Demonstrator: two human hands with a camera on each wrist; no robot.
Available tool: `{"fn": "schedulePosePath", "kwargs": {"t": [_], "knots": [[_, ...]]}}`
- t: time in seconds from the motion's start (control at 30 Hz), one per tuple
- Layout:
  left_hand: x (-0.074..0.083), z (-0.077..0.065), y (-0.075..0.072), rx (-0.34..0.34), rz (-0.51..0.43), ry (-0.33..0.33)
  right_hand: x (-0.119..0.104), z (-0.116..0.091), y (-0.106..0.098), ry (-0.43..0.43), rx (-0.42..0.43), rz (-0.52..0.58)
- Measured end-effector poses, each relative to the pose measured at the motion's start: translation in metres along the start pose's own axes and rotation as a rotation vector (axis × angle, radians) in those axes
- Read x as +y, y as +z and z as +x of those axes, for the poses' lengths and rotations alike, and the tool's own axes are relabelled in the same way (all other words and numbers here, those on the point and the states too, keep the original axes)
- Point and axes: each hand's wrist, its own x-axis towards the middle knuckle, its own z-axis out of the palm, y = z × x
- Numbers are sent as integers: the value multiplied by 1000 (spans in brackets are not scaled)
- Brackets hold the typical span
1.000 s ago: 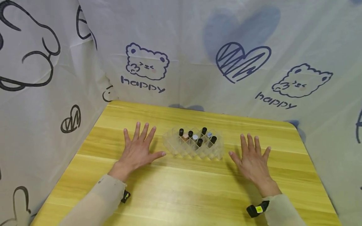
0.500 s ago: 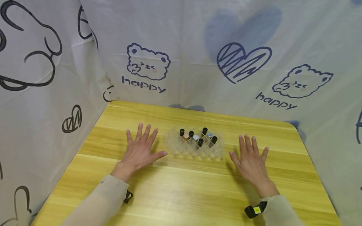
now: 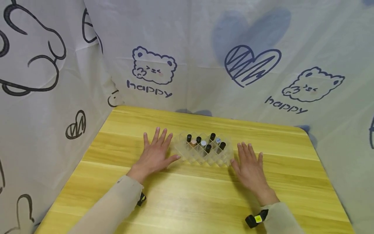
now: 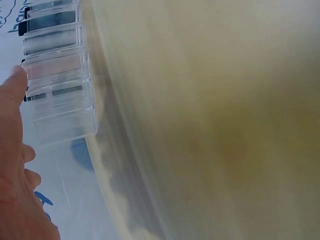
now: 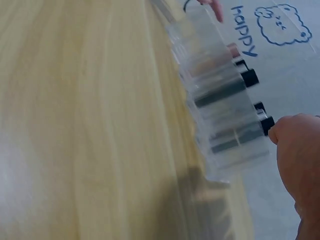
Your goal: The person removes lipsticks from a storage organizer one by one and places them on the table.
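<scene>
A clear plastic organizer [image 3: 193, 156] with diamond-shaped compartments stands on the table between my two hands. Several small upright containers sit in it, among them a black-capped one [image 3: 208, 148], a white-topped one [image 3: 203, 143] and a peach-topped one [image 3: 193, 143]; their exact kind is too small to tell. My left hand [image 3: 154, 157] is at the organizer's left end, fingers spread, thumb towards it. At the right end, my right hand [image 3: 250, 171] has its fingers straight and its thumb close to the corner. I cannot tell whether either thumb touches the plastic. Neither hand holds anything.
The yellow wood-grain table [image 3: 181, 198] reaches back to a white cloth [image 3: 198, 87] printed with bears, hearts and the word "happy". More printed cloth hangs at the left and right. A black wrist device [image 3: 255, 219] sits at the right cuff.
Both hands have closed in on the organizer, the left moving right and the right moving left, fingers still extended. The organizer stays in place on the table.
</scene>
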Motion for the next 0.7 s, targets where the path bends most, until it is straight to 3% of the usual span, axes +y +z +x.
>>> {"fn": "schedulePosePath", "kwargs": {"t": [0.27,0.5,0.7], "knots": [[13,19,12,-56,35,-4,-11,-2,14,-52,-1,-42],[17,24,15,-48,135,33,-12,-3,22,-60,19,-59],[17,26,13,-50,133,31,-12,1,23,-80,25,-68]]}}
